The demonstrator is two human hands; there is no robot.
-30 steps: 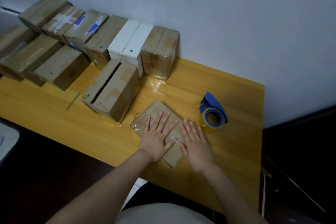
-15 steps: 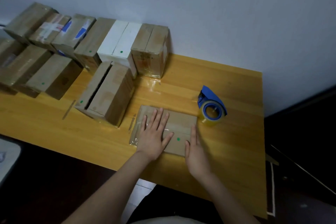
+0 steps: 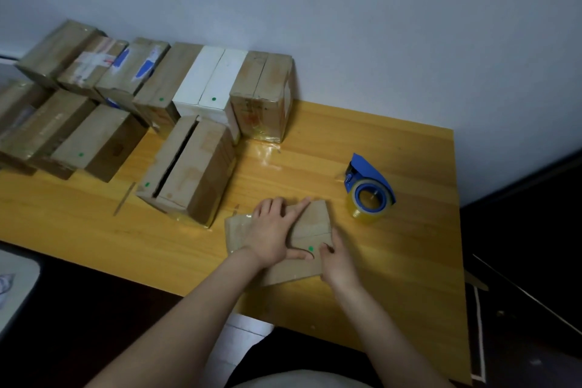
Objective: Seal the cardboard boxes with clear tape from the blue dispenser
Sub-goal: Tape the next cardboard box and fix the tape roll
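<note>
A flat cardboard box (image 3: 310,224) with a green dot lies near the front of the wooden table (image 3: 403,261), its near side tipped up. My left hand (image 3: 271,233) holds it from above, fingers curled over the far edge and thumb along the near face. My right hand (image 3: 338,261) grips the box's near right corner. The blue dispenser (image 3: 368,189) with its roll of clear tape stands untouched to the right of the box.
A taller box (image 3: 192,173) with an open slit between its flaps stands left of my hands. Several brown boxes and a white box (image 3: 208,82) line the wall at the back left. A thin stick (image 3: 124,198) lies on the table.
My hands were pressing flat on the box's top. The box has since been turned, and both hands now grip it and tip its near side up.
</note>
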